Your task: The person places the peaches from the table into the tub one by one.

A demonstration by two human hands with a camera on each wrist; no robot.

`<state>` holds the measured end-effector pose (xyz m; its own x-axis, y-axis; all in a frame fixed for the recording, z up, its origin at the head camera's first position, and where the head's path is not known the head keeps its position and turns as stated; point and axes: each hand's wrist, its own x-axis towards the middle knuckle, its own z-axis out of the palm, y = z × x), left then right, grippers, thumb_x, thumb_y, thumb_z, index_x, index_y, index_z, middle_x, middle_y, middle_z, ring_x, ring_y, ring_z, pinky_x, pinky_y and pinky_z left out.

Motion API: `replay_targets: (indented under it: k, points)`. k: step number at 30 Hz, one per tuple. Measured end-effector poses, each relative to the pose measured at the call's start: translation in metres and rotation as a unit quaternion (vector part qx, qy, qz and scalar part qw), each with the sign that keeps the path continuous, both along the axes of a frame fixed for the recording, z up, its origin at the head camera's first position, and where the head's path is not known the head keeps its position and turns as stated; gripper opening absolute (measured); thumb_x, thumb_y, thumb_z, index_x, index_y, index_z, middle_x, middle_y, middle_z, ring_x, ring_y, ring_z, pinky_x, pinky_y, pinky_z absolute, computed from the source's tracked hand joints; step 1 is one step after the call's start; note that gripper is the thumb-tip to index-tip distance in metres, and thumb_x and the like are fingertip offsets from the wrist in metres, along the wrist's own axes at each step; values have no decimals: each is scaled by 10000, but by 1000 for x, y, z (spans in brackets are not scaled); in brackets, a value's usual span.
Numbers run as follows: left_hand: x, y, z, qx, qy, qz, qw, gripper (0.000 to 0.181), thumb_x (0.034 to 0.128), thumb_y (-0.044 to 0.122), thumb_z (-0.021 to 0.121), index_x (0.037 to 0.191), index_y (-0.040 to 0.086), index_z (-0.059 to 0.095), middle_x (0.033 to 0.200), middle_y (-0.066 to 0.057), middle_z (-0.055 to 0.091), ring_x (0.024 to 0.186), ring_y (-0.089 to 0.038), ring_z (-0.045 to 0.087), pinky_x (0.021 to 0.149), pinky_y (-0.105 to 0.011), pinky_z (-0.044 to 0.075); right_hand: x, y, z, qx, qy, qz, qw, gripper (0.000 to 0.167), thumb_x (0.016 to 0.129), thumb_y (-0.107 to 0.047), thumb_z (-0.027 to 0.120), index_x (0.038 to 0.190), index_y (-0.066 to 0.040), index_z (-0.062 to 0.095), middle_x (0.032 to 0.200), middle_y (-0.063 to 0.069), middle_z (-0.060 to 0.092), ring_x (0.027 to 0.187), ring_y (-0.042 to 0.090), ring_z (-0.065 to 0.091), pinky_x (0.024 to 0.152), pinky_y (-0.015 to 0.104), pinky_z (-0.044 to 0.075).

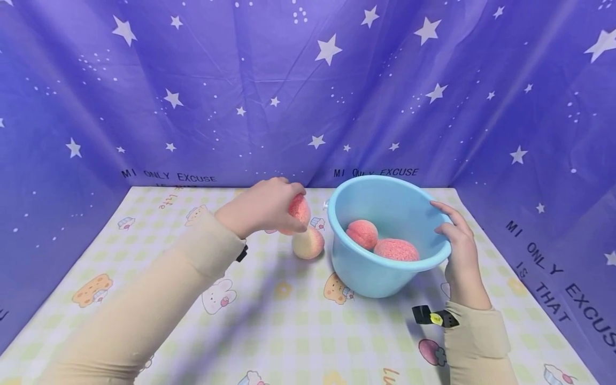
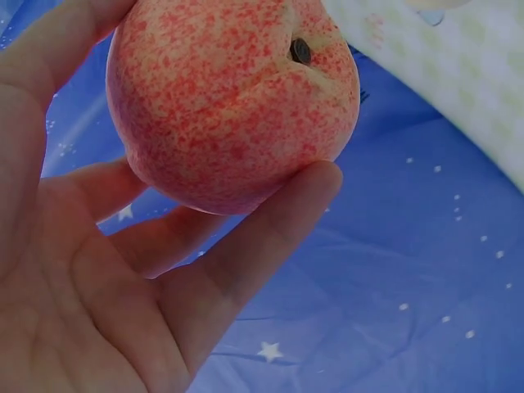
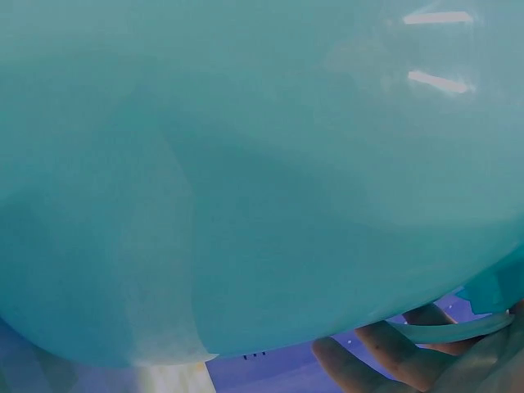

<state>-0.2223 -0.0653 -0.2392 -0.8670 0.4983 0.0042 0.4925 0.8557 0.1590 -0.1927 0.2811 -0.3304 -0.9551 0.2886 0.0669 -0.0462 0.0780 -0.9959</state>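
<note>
My left hand (image 1: 267,206) holds a red-and-cream speckled peach (image 2: 221,106) between thumb and fingers, left of the bucket. Its dark stem end shows in the left wrist view. Just beneath that hand, a paler peach (image 1: 308,246) lies on the table. A light blue plastic bucket (image 1: 372,280) is at right of centre. At its right side my right hand (image 1: 462,251) grips the rim. Inside the bucket lie a round peach (image 1: 362,234) and a second pinkish-red one (image 1: 397,249). Mostly the bucket's outer wall (image 3: 262,188) fills the right wrist view, with fingers at the lower corner.
A table with a checked, cartoon-printed cloth (image 1: 284,326) lies under everything. Purple star-patterned curtains (image 1: 269,64) stand behind it and along both sides. A black band with a yellow mark (image 1: 436,318) is on the right wrist.
</note>
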Motion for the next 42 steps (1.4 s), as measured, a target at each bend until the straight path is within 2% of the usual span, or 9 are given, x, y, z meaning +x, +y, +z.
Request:
replay_targets:
  k: [6,13,18,21,29,33,42]
  points:
    - [2,6,16,-105,20,-13,9999,551,760,384,726,1241,134,623,1110,-37,616,984,-234,577,826,-378,515,1,1,-1,-31,-49,22,10000,595,874,-12,384,1374,-276,568,1501,17,371,1001,50,529,655,151,468]
    - [2,17,34,-44,176,-303,9994,413,753,332,702,1123,158,644,976,-14,601,894,-204,567,738,-333,493,2,2,-1,11,-105,-49,9999,599,874,-20,378,1378,-287,561,1506,7,366,1040,56,497,664,151,463]
    - [0,29,43,115,187,-404,9989,525,782,386,718,1245,161,615,1082,-17,609,984,-193,554,806,-335,497,1,2,0,-56,-94,-96,9999,602,871,-16,379,1381,-277,563,1501,12,374,1062,58,485,649,146,460]
    - [-3,36,46,341,162,-396,9985,600,795,422,728,1317,167,580,1156,-24,598,1014,-188,553,836,-330,505,0,1,0,-97,-68,-79,9999,601,871,-15,378,1380,-275,566,1502,12,376,1082,62,477,657,145,458]
    - [-10,51,50,973,255,-553,9934,567,795,403,725,1301,183,593,1152,-19,593,978,-175,556,817,-298,500,-1,-1,0,-4,-41,-56,10000,611,866,-17,375,1387,-275,561,1519,19,367,1126,91,471,666,148,458]
    - [-13,60,52,1025,211,-648,9924,586,802,413,719,1321,181,577,1178,-16,595,1000,-166,555,831,-289,500,-1,-2,0,-24,-53,-83,9999,614,864,-17,374,1391,-272,561,1519,16,371,1162,104,455,674,144,459]
    - [-17,85,51,815,25,-700,9942,652,818,435,702,1399,204,515,1264,-3,570,1068,-144,537,843,-274,496,-1,0,1,-149,-56,-56,9999,606,870,-9,376,1381,-274,568,1512,15,370,1078,62,484,640,147,465]
